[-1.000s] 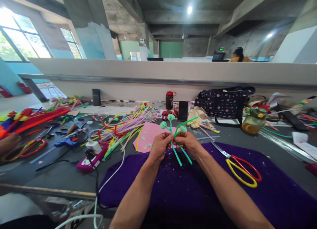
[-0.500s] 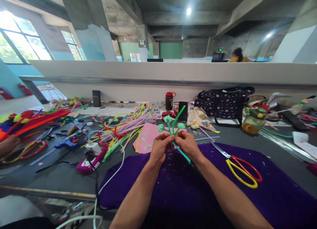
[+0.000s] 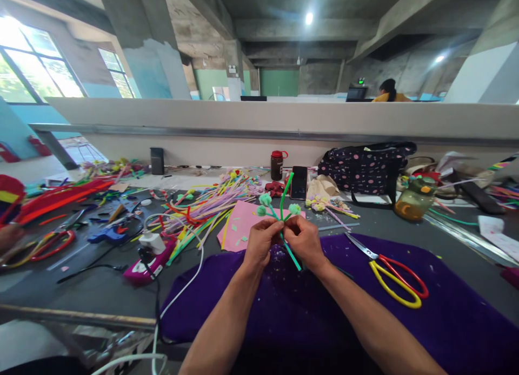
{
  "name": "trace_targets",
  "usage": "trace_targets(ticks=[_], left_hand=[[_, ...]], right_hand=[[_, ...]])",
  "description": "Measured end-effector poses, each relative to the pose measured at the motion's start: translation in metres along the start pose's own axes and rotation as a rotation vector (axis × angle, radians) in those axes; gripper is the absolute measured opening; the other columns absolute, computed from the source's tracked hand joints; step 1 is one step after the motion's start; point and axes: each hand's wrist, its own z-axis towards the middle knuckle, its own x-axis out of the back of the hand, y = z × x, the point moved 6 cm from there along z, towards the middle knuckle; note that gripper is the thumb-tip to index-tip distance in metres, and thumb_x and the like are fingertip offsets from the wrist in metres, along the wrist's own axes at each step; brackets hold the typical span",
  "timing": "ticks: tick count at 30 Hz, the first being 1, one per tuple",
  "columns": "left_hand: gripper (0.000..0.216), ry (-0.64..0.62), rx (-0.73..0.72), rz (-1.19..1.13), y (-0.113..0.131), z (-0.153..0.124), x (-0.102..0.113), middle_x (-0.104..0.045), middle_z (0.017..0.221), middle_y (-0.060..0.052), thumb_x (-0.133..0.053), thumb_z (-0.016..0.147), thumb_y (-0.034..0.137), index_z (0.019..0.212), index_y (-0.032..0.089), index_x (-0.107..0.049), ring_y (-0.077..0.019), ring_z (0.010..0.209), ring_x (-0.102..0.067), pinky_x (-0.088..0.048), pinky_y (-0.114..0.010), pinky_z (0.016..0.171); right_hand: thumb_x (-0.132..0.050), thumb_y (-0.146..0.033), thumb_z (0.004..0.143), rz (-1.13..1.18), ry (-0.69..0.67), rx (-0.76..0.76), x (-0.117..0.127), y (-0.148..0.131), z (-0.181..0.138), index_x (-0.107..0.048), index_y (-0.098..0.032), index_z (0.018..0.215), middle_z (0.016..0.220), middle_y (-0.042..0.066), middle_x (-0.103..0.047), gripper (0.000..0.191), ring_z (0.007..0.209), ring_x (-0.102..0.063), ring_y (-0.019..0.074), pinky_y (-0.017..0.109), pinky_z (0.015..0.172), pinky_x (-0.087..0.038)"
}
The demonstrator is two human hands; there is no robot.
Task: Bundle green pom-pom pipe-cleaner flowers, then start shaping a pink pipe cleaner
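Note:
Both my hands meet over the purple cloth (image 3: 284,310), pinching a small pipe-cleaner flower (image 3: 292,256) between them. Its light green fuzzy balls stand above my fingers, two to the left and one to the right. A brighter green pipe cleaner (image 3: 286,193) rises from the same joint, slightly bent. My left hand (image 3: 263,238) is closed on the stems from the left side. My right hand (image 3: 303,239) pinches them from the right, its fingertips close to the left ones. The twist at the joint is hidden by my fingers. Below them the stem ends point down to the right.
Red-and-yellow-handled scissors (image 3: 397,280) lie open on the cloth at right. A pink sheet (image 3: 235,226) with green scraps and a pile of pipe cleaners (image 3: 214,202) lie beyond. A magenta power strip (image 3: 148,264) sits left. Another person's hand (image 3: 10,239) shows at far left.
The flower has turned in my hands: the bright green pipe cleaner stands more upright, and the lower stems have swung left. At far left, the other person's red-and-yellow item has shifted.

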Motion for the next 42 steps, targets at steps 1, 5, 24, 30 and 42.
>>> trace_targets(ticks=[1,5,24,30,42], left_hand=[[0.019,0.013,0.002,0.001,0.0,0.001,0.001,-0.052,0.051,0.003,-0.069,0.059,0.025,0.061,0.012,-0.056,-0.0068,0.044,-0.047,-0.039,-0.019,0.045],[0.018,0.035,-0.011,0.019,0.0,0.002,0.003,-0.052,0.051,0.003,-0.069,0.058,0.025,0.062,0.012,-0.057,-0.0074,0.043,-0.047,-0.038,-0.02,0.044],[0.022,-0.209,0.165,-0.029,-0.001,-0.001,-0.006,-0.055,0.048,0.001,-0.067,0.062,0.03,0.06,0.013,-0.054,-0.0057,0.037,-0.043,-0.027,-0.018,0.038],[0.023,-0.292,0.183,-0.004,-0.002,-0.006,-0.01,-0.054,0.047,0.001,-0.068,0.062,0.029,0.055,0.013,-0.052,-0.0048,0.036,-0.04,-0.023,-0.019,0.038],[0.029,-0.264,0.191,-0.141,0.0,-0.005,-0.008,-0.052,0.05,0.003,-0.073,0.058,0.031,0.062,0.015,-0.049,-0.006,0.039,-0.046,-0.032,-0.017,0.039]], right_hand=[[-0.05,-0.022,0.073,0.009,-0.008,-0.006,-0.001,0.0,0.0,-0.057,-0.016,0.068,0.061,0.0,-0.058,0.011,0.055,-0.054,0.0127,0.023,0.056,-0.042],[-0.051,-0.024,0.074,0.055,-0.03,-0.033,-0.002,0.0,-0.001,-0.057,-0.016,0.068,0.06,0.0,-0.058,0.012,0.054,-0.053,0.0121,0.022,0.054,-0.041],[-0.054,-0.024,0.075,0.421,-0.097,-0.059,0.014,0.01,0.017,-0.06,-0.02,0.089,0.072,-0.001,-0.056,0.015,0.055,-0.051,0.0098,0.021,0.05,-0.042],[-0.052,-0.016,0.076,0.21,-0.157,0.23,0.014,-0.004,0.017,-0.066,-0.023,0.083,0.088,0.003,-0.054,0.017,0.079,-0.054,0.0143,0.023,0.063,-0.043],[-0.047,-0.026,0.084,-0.262,-0.015,0.436,0.02,-0.023,0.005,-0.062,-0.021,0.093,0.089,0.007,-0.06,0.018,0.076,-0.053,0.0161,0.028,0.071,-0.042]])
